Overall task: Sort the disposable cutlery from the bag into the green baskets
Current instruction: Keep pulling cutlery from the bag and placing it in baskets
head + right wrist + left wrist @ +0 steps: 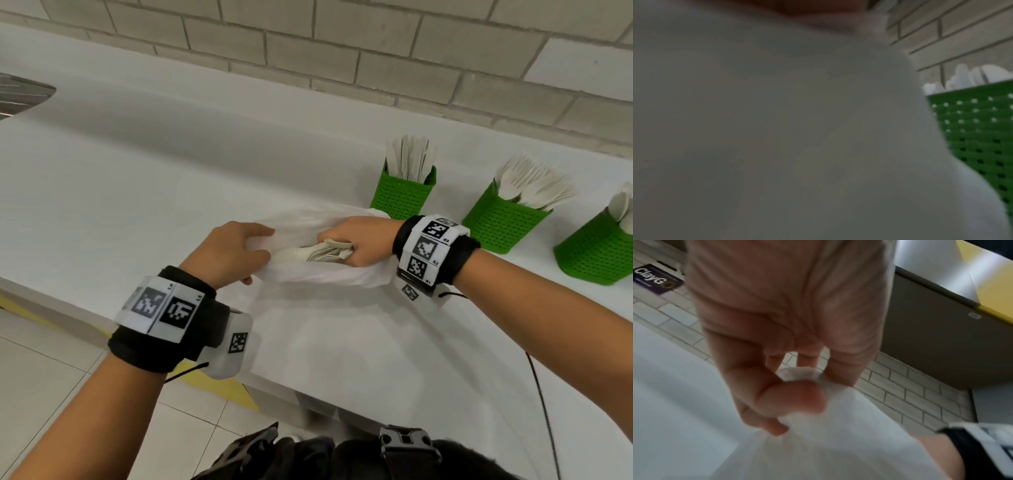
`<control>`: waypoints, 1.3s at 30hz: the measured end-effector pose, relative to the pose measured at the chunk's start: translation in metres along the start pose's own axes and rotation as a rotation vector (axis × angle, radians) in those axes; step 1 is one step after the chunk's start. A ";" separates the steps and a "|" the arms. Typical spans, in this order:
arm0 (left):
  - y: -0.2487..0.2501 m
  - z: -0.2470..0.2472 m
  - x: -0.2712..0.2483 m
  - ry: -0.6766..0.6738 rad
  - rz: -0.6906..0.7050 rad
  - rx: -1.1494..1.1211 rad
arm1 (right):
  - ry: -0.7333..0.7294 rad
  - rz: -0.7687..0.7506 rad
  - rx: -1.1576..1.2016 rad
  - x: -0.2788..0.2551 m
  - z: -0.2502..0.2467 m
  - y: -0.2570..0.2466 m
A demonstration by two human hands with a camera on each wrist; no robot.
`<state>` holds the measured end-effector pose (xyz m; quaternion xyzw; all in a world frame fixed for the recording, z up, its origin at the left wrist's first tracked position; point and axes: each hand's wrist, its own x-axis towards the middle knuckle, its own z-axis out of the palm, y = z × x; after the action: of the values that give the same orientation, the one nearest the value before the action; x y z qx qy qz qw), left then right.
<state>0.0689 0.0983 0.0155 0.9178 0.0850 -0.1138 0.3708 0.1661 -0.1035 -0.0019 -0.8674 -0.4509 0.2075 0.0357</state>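
Observation:
A white plastic bag [325, 219] lies on the white counter [137, 171]. My left hand [236, 253] pinches the bag's left rim and holds its mouth apart; in the left wrist view the bag [838, 443] is bunched between the thumb and fingers [793, 399]. My right hand [356, 245] is inside the bag's mouth and grips a bundle of white cutlery [315, 254], a spoon bowl showing at its left end. Three green baskets stand at the right: one with knives [404, 197], one with forks [503, 224], one with spoons [596, 255]. The right wrist view is mostly blurred bag [777, 129].
A tiled wall [376, 51] runs behind the counter. The counter's front edge [85, 308] lies just below my left wrist, with tiled floor and a yellow stripe [212, 383] beneath. A metal sink edge [20, 94] shows at far left. A green basket [978, 138] fills the right wrist view's right side.

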 end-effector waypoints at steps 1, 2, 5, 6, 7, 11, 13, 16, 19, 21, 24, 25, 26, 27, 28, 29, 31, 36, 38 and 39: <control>-0.001 -0.003 0.000 -0.043 -0.009 -0.012 | 0.033 0.016 0.071 -0.001 -0.001 0.002; -0.002 -0.005 0.000 -0.097 -0.017 -0.030 | 0.078 0.042 0.174 -0.002 -0.004 0.004; 0.000 -0.006 -0.003 -0.196 0.005 -0.024 | 0.179 0.076 0.560 -0.004 -0.015 0.004; 0.002 -0.004 -0.004 -0.206 0.015 0.030 | 0.202 0.071 0.640 -0.004 -0.018 0.002; 0.006 -0.001 -0.003 -0.204 0.017 0.078 | 0.229 0.066 0.692 -0.002 -0.020 0.000; 0.021 0.002 0.000 -0.155 0.015 0.108 | 0.356 0.005 0.942 0.001 -0.023 -0.011; 0.022 0.003 0.000 -0.132 0.007 0.122 | 0.444 -0.021 1.167 -0.001 -0.030 -0.012; 0.026 0.002 -0.006 0.027 0.083 0.170 | 0.547 -0.079 1.440 -0.008 -0.041 -0.011; 0.049 -0.002 -0.014 0.152 0.297 -0.016 | 0.578 -0.129 1.505 -0.016 -0.049 -0.007; 0.069 0.001 -0.012 0.088 0.346 -0.214 | 0.585 -0.155 1.530 -0.023 -0.054 -0.009; 0.092 0.011 0.007 -0.044 0.334 -0.409 | 0.654 -0.171 1.536 -0.032 -0.060 -0.017; 0.097 0.014 0.016 -0.061 0.338 -0.450 | 0.691 -0.164 1.530 -0.036 -0.061 -0.018; 0.101 0.017 0.024 -0.086 0.342 -0.493 | 0.727 -0.153 1.527 -0.039 -0.062 -0.018; 0.105 0.021 0.030 -0.130 0.348 -0.527 | 0.758 -0.140 1.535 -0.041 -0.061 -0.017; 0.106 0.026 0.036 -0.197 0.365 -0.548 | 0.779 -0.123 1.560 -0.043 -0.059 -0.016; 0.106 0.033 0.041 -0.274 0.400 -0.559 | 0.787 -0.103 1.594 -0.043 -0.055 -0.014; 0.102 0.047 0.046 -0.354 0.423 -0.530 | 0.770 -0.040 1.628 -0.040 -0.042 -0.013; 0.100 0.058 0.047 -0.263 0.411 -0.466 | 0.720 0.085 1.348 -0.033 -0.022 -0.017; 0.107 0.058 0.046 -0.193 0.470 -0.465 | 0.709 0.129 1.219 -0.038 -0.029 -0.019; 0.109 0.058 0.047 -0.161 0.493 -0.472 | 0.711 0.152 1.190 -0.040 -0.034 -0.019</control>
<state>0.1315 -0.0170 0.0342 0.7878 -0.1447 -0.0698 0.5946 0.1447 -0.1193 0.0473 -0.7449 -0.1595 0.1246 0.6358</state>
